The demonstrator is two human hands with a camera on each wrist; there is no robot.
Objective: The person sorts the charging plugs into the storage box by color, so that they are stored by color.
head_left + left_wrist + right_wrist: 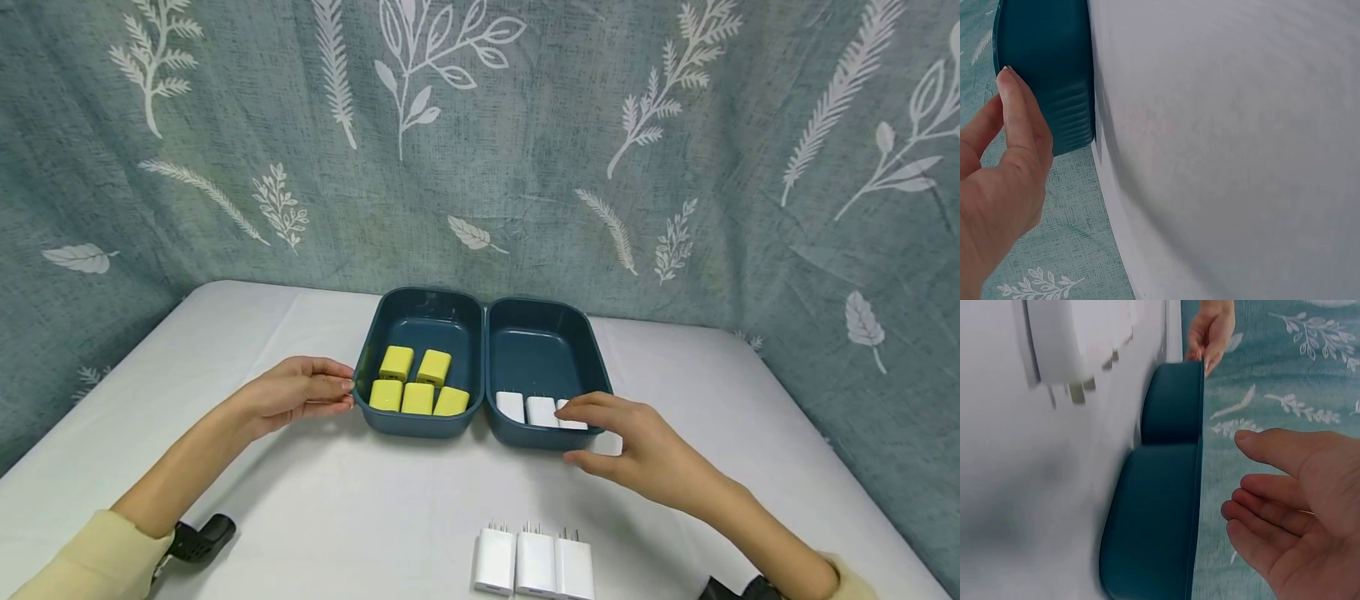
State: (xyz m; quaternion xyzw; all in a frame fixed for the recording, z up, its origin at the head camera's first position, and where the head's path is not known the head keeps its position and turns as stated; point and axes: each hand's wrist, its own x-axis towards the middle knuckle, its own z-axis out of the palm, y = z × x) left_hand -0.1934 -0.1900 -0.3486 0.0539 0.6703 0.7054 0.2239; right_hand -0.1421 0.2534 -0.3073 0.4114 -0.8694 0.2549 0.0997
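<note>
Two dark teal bins stand side by side on the white table. The left bin [420,427] has several yellow charger blocks [417,398] in its near half. Along the near wall of the right bin [525,435] lie three white charger blocks [542,411], the rightmost partly hidden by fingers. My left hand [303,390] touches the left bin's outer side with its fingertips at the rim, fingers nearly straight. Over the near right corner of the right bin hovers my right hand [626,433], thumb and fingers spread apart with nothing between them; the right wrist view also shows that gap.
Three more white chargers [534,562] lie in a row on the table [360,508] nearer me, prongs pointing away. Behind the bins hangs a green leaf-patterned cloth [525,225], close to the table's far edge.
</note>
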